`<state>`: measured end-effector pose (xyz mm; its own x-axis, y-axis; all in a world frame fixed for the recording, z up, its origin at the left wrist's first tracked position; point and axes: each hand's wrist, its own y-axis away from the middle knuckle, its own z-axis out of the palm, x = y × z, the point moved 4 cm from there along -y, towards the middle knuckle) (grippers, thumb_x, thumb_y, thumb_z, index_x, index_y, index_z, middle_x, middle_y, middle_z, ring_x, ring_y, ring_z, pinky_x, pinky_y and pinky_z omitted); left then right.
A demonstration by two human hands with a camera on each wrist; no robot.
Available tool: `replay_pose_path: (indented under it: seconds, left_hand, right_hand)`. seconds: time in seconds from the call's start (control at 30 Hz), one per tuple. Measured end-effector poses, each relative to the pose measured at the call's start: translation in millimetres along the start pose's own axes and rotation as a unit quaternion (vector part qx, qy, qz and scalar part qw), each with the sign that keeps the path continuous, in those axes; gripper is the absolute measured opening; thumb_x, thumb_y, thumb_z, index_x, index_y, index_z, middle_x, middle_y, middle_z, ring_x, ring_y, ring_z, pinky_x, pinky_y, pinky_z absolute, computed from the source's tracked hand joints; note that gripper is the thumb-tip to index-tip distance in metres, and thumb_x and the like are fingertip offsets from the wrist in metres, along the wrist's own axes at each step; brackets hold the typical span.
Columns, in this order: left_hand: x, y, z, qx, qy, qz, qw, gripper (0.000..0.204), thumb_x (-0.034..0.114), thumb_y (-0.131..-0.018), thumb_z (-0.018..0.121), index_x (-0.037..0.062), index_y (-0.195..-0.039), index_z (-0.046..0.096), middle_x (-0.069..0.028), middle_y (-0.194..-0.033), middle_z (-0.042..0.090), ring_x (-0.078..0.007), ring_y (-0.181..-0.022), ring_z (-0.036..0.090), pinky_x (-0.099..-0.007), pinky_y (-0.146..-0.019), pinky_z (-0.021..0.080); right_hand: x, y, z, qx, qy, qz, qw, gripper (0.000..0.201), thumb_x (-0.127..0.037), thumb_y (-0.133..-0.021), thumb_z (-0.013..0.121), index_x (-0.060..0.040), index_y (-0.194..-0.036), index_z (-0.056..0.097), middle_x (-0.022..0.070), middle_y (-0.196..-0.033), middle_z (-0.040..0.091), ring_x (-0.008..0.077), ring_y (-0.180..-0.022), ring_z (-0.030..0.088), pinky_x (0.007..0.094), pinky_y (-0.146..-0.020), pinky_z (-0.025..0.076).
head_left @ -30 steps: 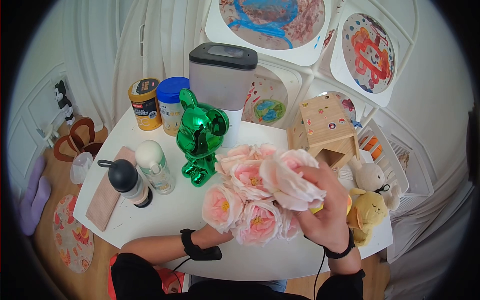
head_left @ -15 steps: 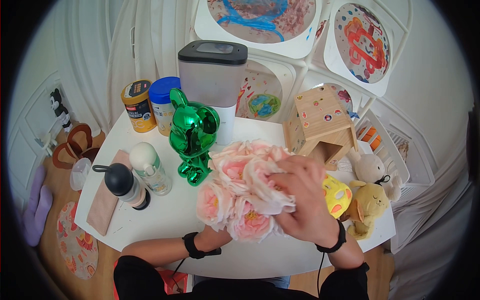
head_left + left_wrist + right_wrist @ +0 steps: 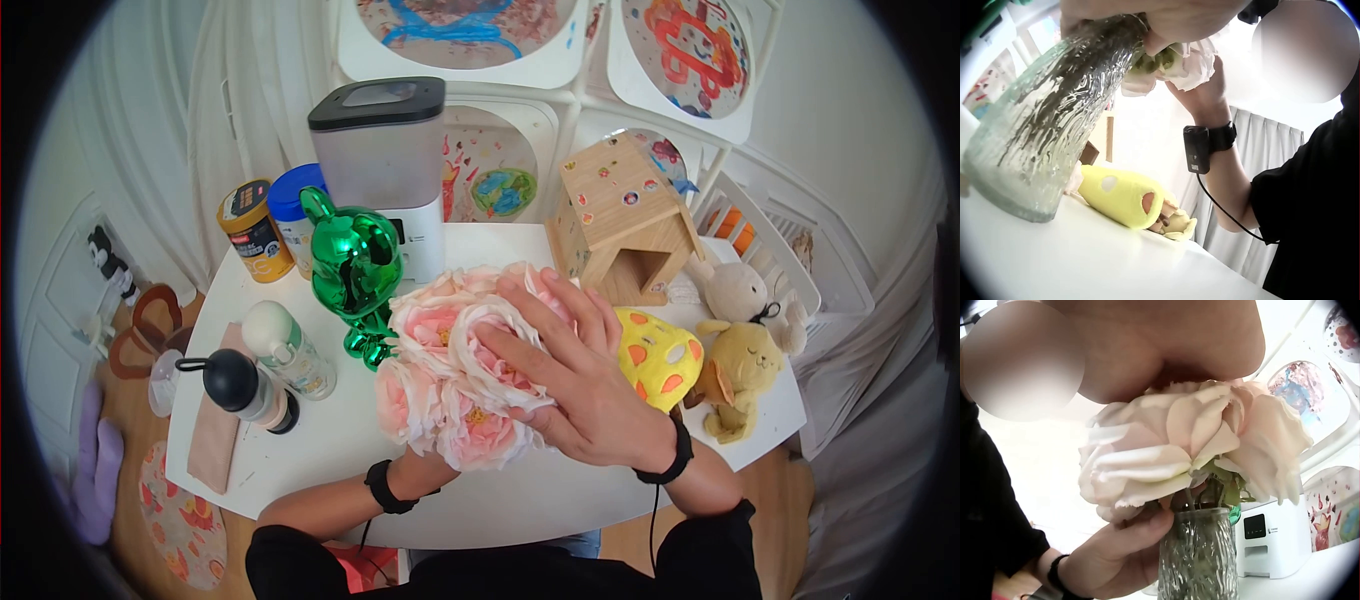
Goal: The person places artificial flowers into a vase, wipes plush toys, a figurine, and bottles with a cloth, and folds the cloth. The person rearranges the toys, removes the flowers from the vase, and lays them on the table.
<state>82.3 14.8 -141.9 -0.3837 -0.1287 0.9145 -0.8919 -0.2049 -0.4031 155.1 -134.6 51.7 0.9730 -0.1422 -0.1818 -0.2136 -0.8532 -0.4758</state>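
Note:
A bunch of pink flowers (image 3: 440, 325) with yellow centres stands in a ribbed clear glass vase (image 3: 1054, 119). The left hand (image 3: 1122, 553) grips the vase at its neck, thumb by the rim; in the head view this hand is mostly hidden under the blooms. The right hand (image 3: 575, 375) rests on top of the flowers, its fingers long and spread over the petals. Stems (image 3: 1210, 494) run down inside the glass. Close left of the blooms stands a shiny green bear figure (image 3: 355, 260). A yellow spotted toy (image 3: 655, 358) lies just beyond the right hand.
On the white table (image 3: 300, 465) are a black-capped bottle (image 3: 245, 385), a white-lidded bottle (image 3: 285, 345), a folded pink cloth (image 3: 215, 450), two cans, and a tall dispenser (image 3: 385, 150). A wooden house (image 3: 625, 205) and plush toys (image 3: 745, 370) stand at the right.
The right hand has gone from pinching a bloom at the right of the bunch to lying spread over the flowers, further left. The yellow toy has come into fuller view.

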Motion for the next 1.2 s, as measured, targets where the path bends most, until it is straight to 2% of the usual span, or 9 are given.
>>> replay_pose_path:
  seconds: [0.17, 0.23, 0.4, 0.6, 0.7, 0.8, 0.93, 1.1, 1.2]
  left_hand:
    - [-15.9, 7.7, -1.7, -0.017, -0.009, -0.032, 0.999, 0.059, 0.02, -0.088, 0.074, 0.0066, -0.141, 0.05, -0.0121, -0.138, 0.055, -0.0289, -0.127, 0.053, -0.0437, -0.109, 0.042]
    - [-19.5, -4.4, 6.5, -0.015, -0.011, -0.041, 0.999, 0.059, 0.019, -0.088, 0.074, 0.0065, -0.14, 0.05, -0.0122, -0.137, 0.055, -0.0291, -0.126, 0.053, -0.044, -0.109, 0.042]
    - [-27.6, 8.2, -10.9, 0.006, -0.04, -0.044, 0.998, 0.057, 0.018, -0.088, 0.073, 0.0064, -0.139, 0.051, -0.0126, -0.137, 0.056, -0.0297, -0.126, 0.054, -0.0446, -0.108, 0.042]
    - [-30.6, 16.2, -25.9, 0.071, -0.094, -0.041, 0.992, 0.055, 0.016, -0.088, 0.072, 0.0061, -0.138, 0.052, -0.013, -0.136, 0.056, -0.0303, -0.124, 0.055, -0.0453, -0.107, 0.043]
    - [-26.1, 29.0, -48.0, 0.096, -0.11, -0.027, 0.989, 0.054, 0.015, -0.088, 0.072, 0.0061, -0.138, 0.052, -0.0132, -0.135, 0.057, -0.0305, -0.124, 0.055, -0.0456, -0.107, 0.043]
    - [-0.1, 28.6, -46.6, 0.023, -0.42, 0.03, 0.907, 0.039, 0.005, -0.088, 0.062, 0.005, -0.127, 0.06, -0.0173, -0.127, 0.06, -0.0359, -0.12, 0.056, -0.0475, -0.104, 0.044]
    - [17.8, 13.5, -33.8, 0.029, -0.423, 0.088, 0.901, 0.046, 0.005, -0.089, 0.061, 0.0061, -0.134, 0.052, -0.0152, -0.132, 0.056, -0.0322, -0.122, 0.055, -0.0462, -0.103, 0.044]
    - [56.1, -13.2, -40.6, 0.271, 0.211, 0.064, 0.937, 0.035, 0.005, -0.086, 0.056, 0.0033, -0.121, 0.054, -0.0158, -0.129, 0.052, -0.0318, -0.126, 0.05, -0.047, -0.107, 0.037]
    - [91.8, -17.2, -50.1, 0.216, 0.049, 0.276, 0.935, 0.054, 0.014, -0.082, 0.059, 0.0038, -0.133, 0.042, -0.0169, -0.131, 0.047, -0.0313, -0.13, 0.044, -0.0456, -0.114, 0.029]
  right_hand:
    - [49.5, 24.8, -12.3, 0.203, -0.167, 0.073, 0.962, 0.049, -0.022, -0.093, 0.063, -0.0091, -0.14, 0.055, 0.0166, -0.151, 0.045, 0.0385, -0.142, 0.036, 0.0498, -0.116, 0.026]
    - [97.0, 44.5, 12.2, 0.294, -0.367, 0.265, 0.842, 0.04, -0.016, -0.095, 0.059, -0.0067, -0.134, 0.058, 0.0177, -0.14, 0.052, 0.037, -0.134, 0.045, 0.045, -0.11, 0.035]
    - [124.3, 53.9, 98.4, 0.024, 0.031, 0.349, 0.936, 0.055, -0.023, -0.09, 0.067, -0.0036, -0.138, 0.049, 0.0229, -0.143, 0.045, 0.0404, -0.121, 0.054, 0.0453, -0.1, 0.047]
    - [142.3, 42.1, 119.9, -0.009, 0.044, 0.473, 0.88, 0.053, -0.017, -0.087, 0.069, 0.0009, -0.132, 0.049, 0.0275, -0.139, 0.045, 0.0468, -0.12, 0.054, 0.0493, -0.092, 0.053]
    - [153.3, 48.9, 147.2, -0.104, -0.001, 0.4, 0.911, 0.043, -0.01, -0.084, 0.067, 0.0027, -0.122, 0.053, 0.0262, -0.126, 0.052, 0.0459, -0.116, 0.055, 0.0506, -0.089, 0.054]
    - [152.0, 51.3, 145.5, -0.042, -0.066, 0.359, 0.93, 0.038, -0.001, -0.08, 0.065, 0.0004, -0.117, 0.055, 0.0256, -0.116, 0.055, 0.0447, -0.11, 0.058, 0.0499, -0.088, 0.052]
    - [127.6, 45.5, 102.6, 0.079, -0.063, 0.335, 0.937, 0.042, 0.002, -0.079, 0.066, -0.0027, -0.119, 0.054, 0.0243, -0.114, 0.055, 0.0446, -0.108, 0.057, 0.0489, -0.089, 0.05]
    - [90.3, 44.4, 15.5, 0.262, -0.022, 0.314, 0.912, 0.045, 0.0, -0.08, 0.068, -0.0028, -0.122, 0.053, 0.0208, -0.112, 0.056, 0.0434, -0.106, 0.057, 0.0462, -0.089, 0.049]
    - [88.5, 56.2, -16.3, 0.338, -0.01, 0.263, 0.904, 0.047, 0.0, -0.08, 0.072, -0.0027, -0.123, 0.053, 0.0184, -0.111, 0.056, 0.0385, -0.102, 0.058, 0.0406, -0.087, 0.048]
